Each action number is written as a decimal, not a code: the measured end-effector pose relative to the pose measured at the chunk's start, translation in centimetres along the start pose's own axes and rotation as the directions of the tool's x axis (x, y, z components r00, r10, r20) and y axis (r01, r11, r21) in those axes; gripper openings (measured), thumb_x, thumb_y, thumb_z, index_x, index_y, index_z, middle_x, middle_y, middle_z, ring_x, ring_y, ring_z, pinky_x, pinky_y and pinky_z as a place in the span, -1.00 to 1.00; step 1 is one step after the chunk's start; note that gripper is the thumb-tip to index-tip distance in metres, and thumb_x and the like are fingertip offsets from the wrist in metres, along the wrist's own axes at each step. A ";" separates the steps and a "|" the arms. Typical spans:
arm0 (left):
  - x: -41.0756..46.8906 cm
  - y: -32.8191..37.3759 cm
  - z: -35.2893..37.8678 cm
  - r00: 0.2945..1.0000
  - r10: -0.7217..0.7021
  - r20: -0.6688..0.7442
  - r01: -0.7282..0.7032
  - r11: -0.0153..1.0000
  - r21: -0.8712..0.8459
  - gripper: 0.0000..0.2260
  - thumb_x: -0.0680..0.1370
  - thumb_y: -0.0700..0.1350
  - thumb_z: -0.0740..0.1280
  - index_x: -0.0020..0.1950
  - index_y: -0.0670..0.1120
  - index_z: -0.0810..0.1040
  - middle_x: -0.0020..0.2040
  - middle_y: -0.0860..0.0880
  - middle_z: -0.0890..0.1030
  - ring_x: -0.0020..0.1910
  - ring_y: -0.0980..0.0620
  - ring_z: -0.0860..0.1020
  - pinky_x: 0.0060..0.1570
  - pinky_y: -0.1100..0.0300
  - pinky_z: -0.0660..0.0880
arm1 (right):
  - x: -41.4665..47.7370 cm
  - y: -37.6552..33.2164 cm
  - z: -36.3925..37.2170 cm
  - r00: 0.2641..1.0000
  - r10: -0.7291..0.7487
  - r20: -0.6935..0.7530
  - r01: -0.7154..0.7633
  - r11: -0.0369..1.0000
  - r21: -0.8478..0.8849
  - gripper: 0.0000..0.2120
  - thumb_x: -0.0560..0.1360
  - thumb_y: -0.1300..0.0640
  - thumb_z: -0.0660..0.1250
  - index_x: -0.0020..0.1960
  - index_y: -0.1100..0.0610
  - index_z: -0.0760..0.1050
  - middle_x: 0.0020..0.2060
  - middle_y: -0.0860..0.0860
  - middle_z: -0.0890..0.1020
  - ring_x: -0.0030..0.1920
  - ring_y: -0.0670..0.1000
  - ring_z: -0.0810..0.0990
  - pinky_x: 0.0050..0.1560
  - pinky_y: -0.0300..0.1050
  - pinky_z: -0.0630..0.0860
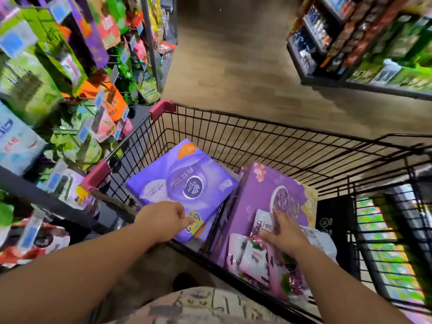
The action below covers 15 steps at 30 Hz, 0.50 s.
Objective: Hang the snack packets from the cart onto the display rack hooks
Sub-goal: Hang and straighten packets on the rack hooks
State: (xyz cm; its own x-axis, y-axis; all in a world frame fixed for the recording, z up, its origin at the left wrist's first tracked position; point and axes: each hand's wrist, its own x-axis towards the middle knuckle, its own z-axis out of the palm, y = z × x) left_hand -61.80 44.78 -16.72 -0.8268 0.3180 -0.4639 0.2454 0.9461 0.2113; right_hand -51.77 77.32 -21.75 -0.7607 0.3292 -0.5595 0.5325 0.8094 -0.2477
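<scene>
At five o'clock inside the cart, pink snack packets heaped on a purple box. Laid on them, fingers spread, clasping nothing: right hand. At six, loosely curled, empty, over a purple pack: left hand. Display rack at nine.

A black wire cart with red corner guards is seen from above on a wood-patterned floor. Inside it, a purple tissue pack is laid at the left and a purple box just beside it at the right. Pink-and-white snack packets are piled on the box's near end. The right grip is laid on the top packet, fingers spread. The left grip is held over the tissue pack's near corner, fingers loosely curled, nothing held. A display rack hung with blurred bags is seen at the left.
</scene>
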 end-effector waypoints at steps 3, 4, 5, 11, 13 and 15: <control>0.4 0.1 -0.2 0.999 -0.019 0.031 0.018 1.000 0.005 -0.66 0.48 0.39 0.17 -0.06 0.16 0.48 0.07 0.10 0.58 0.09 0.01 0.54 0.05 0.11 0.46 | 0.3 0.4 -0.8 0.999 0.033 -0.009 -0.033 0.998 0.050 -0.10 0.40 -0.33 0.37 0.57 0.01 0.08 0.49 0.10 0.31 0.46 0.18 0.31 0.42 0.11 0.31; 0.5 0.1 -0.2 0.999 -0.024 0.038 0.024 1.000 0.010 -0.66 0.48 0.39 0.17 -0.06 0.16 0.48 0.06 0.11 0.58 0.08 0.01 0.54 0.05 0.11 0.46 | 0.5 0.6 -1.2 1.000 0.030 -0.005 -0.030 0.997 0.065 -0.16 0.43 -0.31 0.35 0.56 0.02 0.13 0.46 0.11 0.35 0.43 0.17 0.35 0.41 0.08 0.33; 0.6 0.1 -0.2 0.999 -0.028 0.043 0.027 1.000 0.013 -0.65 0.48 0.40 0.17 -0.06 0.16 0.49 0.04 0.12 0.58 0.07 0.02 0.54 0.04 0.11 0.46 | 0.7 0.9 -1.7 1.000 0.020 0.008 -0.020 0.997 0.069 -0.23 0.47 -0.28 0.33 0.54 0.02 0.17 0.44 0.11 0.38 0.41 0.17 0.38 0.39 0.05 0.34; 0.8 0.0 0.0 0.997 -0.048 0.067 0.047 0.999 0.018 -0.64 0.47 0.40 0.17 -0.02 0.16 0.51 -0.12 0.15 0.50 0.01 0.04 0.53 -0.02 0.15 0.44 | 2.0 0.3 -2.9 0.995 0.097 0.009 -0.097 0.995 0.012 -0.75 0.51 -0.02 0.35 0.12 0.06 0.45 0.29 0.16 0.43 0.24 0.16 0.45 0.19 -0.08 0.41; 0.6 0.0 0.0 0.997 -0.052 0.065 0.051 0.999 0.019 -0.64 0.47 0.40 0.18 -0.01 0.16 0.51 -0.11 0.15 0.51 0.03 0.04 0.54 -0.03 0.16 0.44 | 2.2 -0.3 -2.9 0.984 0.164 -0.071 -0.164 0.986 0.000 -0.83 0.49 0.04 0.33 -0.04 0.13 0.44 0.10 0.14 0.46 0.21 0.16 0.46 0.13 -0.10 0.44; 0.5 0.0 0.1 0.997 -0.049 0.051 0.049 0.999 0.015 -0.63 0.47 0.39 0.18 -0.02 0.15 0.52 -0.10 0.14 0.55 0.01 0.05 0.54 -0.06 0.17 0.43 | 2.0 -1.0 -3.0 0.961 0.269 -0.069 -0.269 0.963 0.011 -0.77 0.53 0.06 0.27 0.04 0.23 0.44 0.03 0.10 0.51 0.05 0.13 0.49 -0.04 -0.16 0.41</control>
State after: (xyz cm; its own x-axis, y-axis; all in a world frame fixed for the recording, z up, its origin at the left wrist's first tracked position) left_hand -62.18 44.92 -17.05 -0.8111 0.2738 -0.5169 0.2124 0.9612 0.1758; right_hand -54.90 78.61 -20.28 -0.6129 0.5676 -0.5498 0.7216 0.6855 -0.0968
